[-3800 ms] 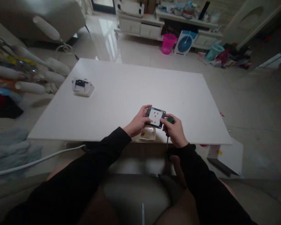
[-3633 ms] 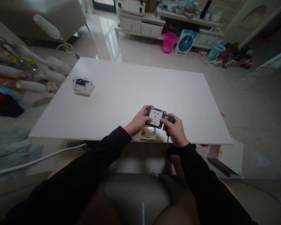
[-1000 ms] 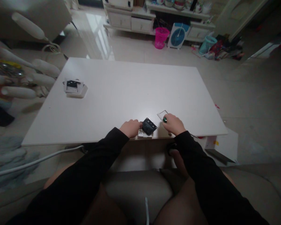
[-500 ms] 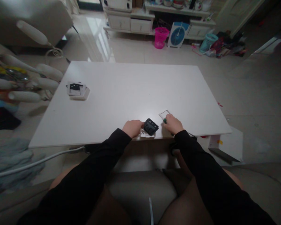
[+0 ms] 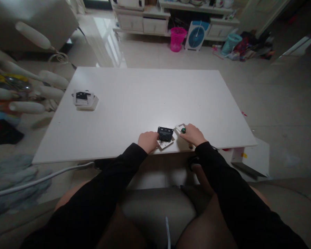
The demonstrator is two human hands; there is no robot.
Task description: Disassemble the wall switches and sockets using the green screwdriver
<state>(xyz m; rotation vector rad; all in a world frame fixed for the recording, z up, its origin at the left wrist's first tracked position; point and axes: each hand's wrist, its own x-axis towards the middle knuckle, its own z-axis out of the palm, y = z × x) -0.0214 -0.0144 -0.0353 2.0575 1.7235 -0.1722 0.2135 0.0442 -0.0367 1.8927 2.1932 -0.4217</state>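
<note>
Near the front edge of the white table [image 5: 129, 103], my left hand [image 5: 148, 141] is closed at the left side of a black slotted panel [image 5: 165, 134]. This panel lies over a small white shallow box [image 5: 167, 144], with tiny dark marks or parts showing at the box's front. To the right, my right hand [image 5: 193, 135] pinches a thin white rectangular frame [image 5: 180, 127], raised at a tilt. A round dark green piece [image 5: 183, 130] shows at the fingers of that hand; what it belongs to is hidden. A small yellowish and dark bit [image 5: 190, 146] shows below my right palm.
A white box with black-and-white pieces [image 5: 86, 100] sits at the table's left. A pale cable [image 5: 54, 174] runs past the front left corner. Beyond the table are a pink basket [image 5: 177, 39], a blue box fan [image 5: 197, 35] and a cabinet [image 5: 155, 26].
The black panel has turned to lie straighter, and the white box under it has rotated. The white frame in my right hand has shifted and tilted; my left hand has moved slightly right.
</note>
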